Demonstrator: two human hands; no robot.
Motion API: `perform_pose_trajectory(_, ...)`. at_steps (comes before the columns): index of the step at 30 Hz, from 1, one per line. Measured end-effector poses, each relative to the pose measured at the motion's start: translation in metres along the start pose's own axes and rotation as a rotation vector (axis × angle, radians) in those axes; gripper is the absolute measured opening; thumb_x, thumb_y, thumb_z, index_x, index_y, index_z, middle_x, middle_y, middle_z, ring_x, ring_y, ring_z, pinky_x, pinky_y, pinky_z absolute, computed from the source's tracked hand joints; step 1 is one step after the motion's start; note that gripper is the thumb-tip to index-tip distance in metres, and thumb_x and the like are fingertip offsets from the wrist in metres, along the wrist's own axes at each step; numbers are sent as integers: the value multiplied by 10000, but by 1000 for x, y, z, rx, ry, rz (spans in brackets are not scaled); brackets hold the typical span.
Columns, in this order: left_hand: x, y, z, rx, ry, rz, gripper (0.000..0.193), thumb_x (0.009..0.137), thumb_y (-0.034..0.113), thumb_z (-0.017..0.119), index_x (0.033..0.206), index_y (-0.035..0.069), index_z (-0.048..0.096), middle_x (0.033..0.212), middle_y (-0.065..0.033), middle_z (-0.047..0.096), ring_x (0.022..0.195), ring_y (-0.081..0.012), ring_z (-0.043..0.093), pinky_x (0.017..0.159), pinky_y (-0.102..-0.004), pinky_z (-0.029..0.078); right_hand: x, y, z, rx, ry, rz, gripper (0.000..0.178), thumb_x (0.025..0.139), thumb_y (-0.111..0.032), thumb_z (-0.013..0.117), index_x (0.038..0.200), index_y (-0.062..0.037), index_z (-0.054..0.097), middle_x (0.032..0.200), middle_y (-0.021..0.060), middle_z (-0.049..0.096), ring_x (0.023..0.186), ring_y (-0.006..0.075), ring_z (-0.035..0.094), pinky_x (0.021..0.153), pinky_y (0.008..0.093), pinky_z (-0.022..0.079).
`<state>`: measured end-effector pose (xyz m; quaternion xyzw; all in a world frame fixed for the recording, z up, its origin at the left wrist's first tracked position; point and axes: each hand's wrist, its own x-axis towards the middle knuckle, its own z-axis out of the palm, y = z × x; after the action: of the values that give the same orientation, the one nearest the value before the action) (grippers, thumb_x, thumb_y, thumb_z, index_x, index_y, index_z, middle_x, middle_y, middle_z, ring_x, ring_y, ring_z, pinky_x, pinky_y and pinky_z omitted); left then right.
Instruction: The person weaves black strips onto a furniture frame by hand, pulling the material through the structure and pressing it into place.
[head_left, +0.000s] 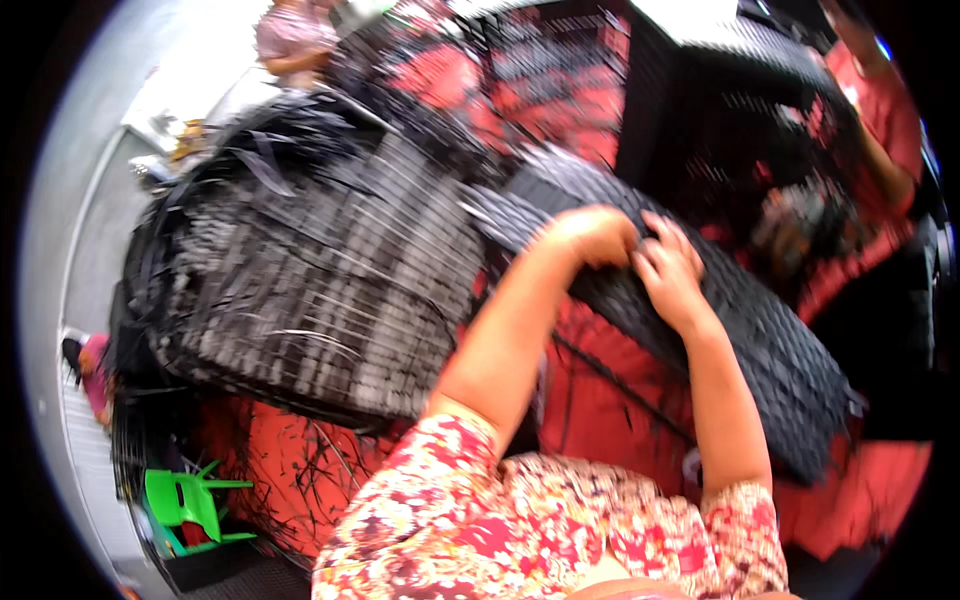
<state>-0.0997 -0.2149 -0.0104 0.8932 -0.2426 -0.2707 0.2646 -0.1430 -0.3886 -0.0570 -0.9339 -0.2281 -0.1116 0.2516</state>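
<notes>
A long dark grey woven panel [740, 310], apparently of flat plastic strips, slants across from upper left to lower right in front of me. My left hand [597, 237] is closed over its upper part, fingers curled inward. Close beside it, my right hand [668, 265] rests on the weave with bent, closed fingers that nearly meet the left. What the fingertips pinch is too blurred and small to make out. Loose grey strip ends [500, 215] stick out from the panel's left end, next to my left wrist.
At left stands a large grey-black woven piece [320, 270] with loose strips. Black scraps litter the red floor [300, 470]. A small green plastic chair [190, 500] stands lower left. A person in red [880, 130] is at right; others are at upper left [295, 40] and far left [95, 375].
</notes>
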Motion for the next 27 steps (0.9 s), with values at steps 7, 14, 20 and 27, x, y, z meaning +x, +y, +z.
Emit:
perform_pose_trajectory(7,2,-13,5,-53,66,-7,181,693,169,632,858,100,664,596,-38,572,471,-145,504,440,-298,422,1,-6,2,-1,5,11,133,783,-232,629,782,-100,644,1324,27,451,1259,254,346,1003,445,250)
perform_pose_trajectory(14,6,-11,6,58,129,97,141,660,135,629,779,68,664,641,-89,614,588,-193,572,558,-329,456,-2,-7,0,25,16,32,127,781,-214,636,804,-89,645,1323,48,456,1261,253,350,1017,431,243)
perform_pose_trajectory(20,-1,0,7,263,221,55,135,679,131,585,716,37,674,684,-154,636,681,-282,638,628,-383,497,-3,-9,-1,74,68,44,127,783,-191,637,852,-84,627,1290,88,486,1239,268,386,1024,423,249)
perform_pose_trajectory(27,-11,2,-3,255,214,89,134,639,107,596,736,41,661,721,-140,643,684,-269,619,641,-364,479,-2,-6,-2,342,231,46,116,780,-124,623,889,-87,608,1267,117,501,1199,287,429,985,407,331)
